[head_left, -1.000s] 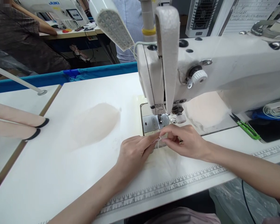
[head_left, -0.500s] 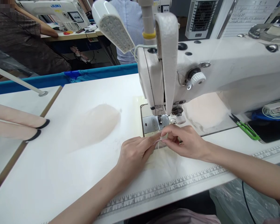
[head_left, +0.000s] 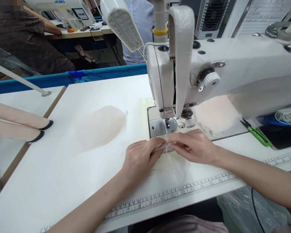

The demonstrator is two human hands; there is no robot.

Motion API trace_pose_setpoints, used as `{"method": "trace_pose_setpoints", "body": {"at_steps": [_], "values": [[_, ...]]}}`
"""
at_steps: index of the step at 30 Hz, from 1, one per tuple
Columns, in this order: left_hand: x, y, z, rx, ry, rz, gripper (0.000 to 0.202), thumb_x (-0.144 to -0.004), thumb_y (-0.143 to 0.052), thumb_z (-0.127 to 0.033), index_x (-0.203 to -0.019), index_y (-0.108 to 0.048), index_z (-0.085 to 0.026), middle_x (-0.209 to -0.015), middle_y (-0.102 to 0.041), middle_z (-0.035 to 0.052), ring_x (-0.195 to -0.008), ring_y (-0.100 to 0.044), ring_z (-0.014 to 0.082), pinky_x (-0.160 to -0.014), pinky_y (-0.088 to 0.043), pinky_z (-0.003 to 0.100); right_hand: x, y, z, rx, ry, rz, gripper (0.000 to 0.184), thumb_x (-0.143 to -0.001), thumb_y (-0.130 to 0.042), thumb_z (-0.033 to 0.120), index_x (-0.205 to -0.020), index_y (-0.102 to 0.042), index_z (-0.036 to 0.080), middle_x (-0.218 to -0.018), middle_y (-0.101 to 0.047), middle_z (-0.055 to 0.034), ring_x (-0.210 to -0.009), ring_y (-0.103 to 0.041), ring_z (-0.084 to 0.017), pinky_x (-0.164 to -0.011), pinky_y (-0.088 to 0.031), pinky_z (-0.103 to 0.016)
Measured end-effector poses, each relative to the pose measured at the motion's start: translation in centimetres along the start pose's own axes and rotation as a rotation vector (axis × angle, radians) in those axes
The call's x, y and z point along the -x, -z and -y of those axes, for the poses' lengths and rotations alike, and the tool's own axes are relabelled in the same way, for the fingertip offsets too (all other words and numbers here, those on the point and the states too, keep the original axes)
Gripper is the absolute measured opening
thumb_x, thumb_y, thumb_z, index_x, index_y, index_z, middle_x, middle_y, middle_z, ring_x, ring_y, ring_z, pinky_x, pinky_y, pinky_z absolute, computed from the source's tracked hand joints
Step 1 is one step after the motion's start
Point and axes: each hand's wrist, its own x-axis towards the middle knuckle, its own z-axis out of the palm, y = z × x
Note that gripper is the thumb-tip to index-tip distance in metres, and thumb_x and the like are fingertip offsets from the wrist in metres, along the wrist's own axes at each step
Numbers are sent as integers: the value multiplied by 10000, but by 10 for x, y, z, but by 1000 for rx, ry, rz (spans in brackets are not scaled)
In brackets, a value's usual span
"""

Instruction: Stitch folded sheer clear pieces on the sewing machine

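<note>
Just in front of the needle area, both hands meet over a thin piece of pale, sheer fabric (head_left: 167,149). My left hand (head_left: 142,158) pinches one edge of it between thumb and fingers. The fingertips of my right hand (head_left: 194,146) close on the same fabric from the other side, nearly touching the left ones. A narrow white strand hangs below the pinch. Behind the fingers stand the white sewing machine (head_left: 160,77) and its metal needle plate (head_left: 157,127). How the fabric is folded is mostly hidden by my fingers.
Green-handled scissors (head_left: 258,134) lie right, beside a dark flat object (head_left: 281,134). Pale fabric (head_left: 215,115) sits under the machine arm. Two beige tubular pieces with black ends (head_left: 21,129) lie left. A ruler tape (head_left: 184,191) runs along the front edge. Two people are beyond.
The view has shifted slightly. My left fingers have curled in around the fabric, and more of it shows between both hands. My right fingertips keep their pinch.
</note>
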Motion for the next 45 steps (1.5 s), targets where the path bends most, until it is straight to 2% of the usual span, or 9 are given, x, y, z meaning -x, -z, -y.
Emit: {"method": "trace_pose_setpoints", "body": {"at_steps": [6, 14, 17, 20, 23, 25, 29, 34, 45], "values": [[0, 1, -5, 6, 18, 0, 188, -958, -503, -253, -1125, -560, -189, -455, -456, -122, -405, -467, 55, -421, -339, 157, -2, 9, -1, 330, 414, -121, 136, -881, -567, 87, -871, -666, 180, -533, -577, 61, -446, -474, -71, -386, -356, -229], [0, 5, -10, 148, -56, -17, 96, -919, -564, -190, -915, -658, -177, -581, -648, -52, -482, -557, 61, -479, -412, 168, -3, 19, 3, 430, 691, -120, 121, -786, -683, 94, -705, -701, 182, -530, -567, 32, -475, -430, -80, -380, -333, -243], [-2, 9, -11, 263, 141, 159, 128, -906, -582, -247, -837, -679, -201, -492, -576, -79, -403, -462, 58, -415, -356, 173, -2, 17, 5, 306, 487, -77, 155, -839, -630, 111, -708, -664, 186, -500, -549, 53, -448, -417, -70, -392, -316, -237], [-6, 6, -11, 233, 336, 350, 199, -883, -603, -323, -730, -684, -226, -411, -440, -90, -369, -337, 73, -383, -276, 204, 0, 9, 4, 77, 58, 58, 156, -905, -558, 178, -776, -645, 178, -511, -556, 66, -425, -440, -54, -413, -318, -211], [-9, 0, -11, -3, 396, 364, 79, -839, -636, -280, -872, -678, -221, -437, -437, -91, -412, -387, 105, -463, -332, 239, 0, 0, -1, -36, -267, 179, 146, -900, -546, 200, -819, -663, 170, -509, -544, 73, -439, -477, -53, -457, -335, -195], [-10, -3, -12, -114, 356, 335, 264, -813, -666, -258, -1064, -616, -189, -519, -526, -83, -470, -475, 130, -569, -407, 288, -2, -3, -5, 9, -374, 205, 155, -886, -546, 203, -807, -678, 180, -512, -546, 70, -459, -489, -62, -483, -330, -205], [-6, -5, -13, -318, 60, 153, 313, -828, -666, -230, -1124, -589, -163, -995, -693, 72, -906, -626, 248, -800, -421, 400, -7, -3, -9, 102, -442, 201, 165, -875, -549, 219, -786, -685, 193, -580, -595, 49, -519, -499, -78, -505, -294, -228], [2, -7, -19, -440, -245, 113, 236, -889, -580, -128, -1115, -637, -162, -1141, -700, 37, -1014, -611, 231, -889, -374, 413, -11, -2, -10, 115, -464, 191, 146, -849, -574, 177, -763, -689, 199, -592, -586, 49, -575, -505, -90, -613, -346, -246], [0, -6, -15, -349, -160, 227, 285, -956, -519, -260, -1204, -609, -155, -1225, -666, 23, -1151, -591, 240, -912, -366, 438, -6, 1, -20, 168, -394, 166, 201, -926, -538, 279, -1043, -688, 214, -1026, -690, -47, -986, -575, -219, -863, -394, -376]]}}
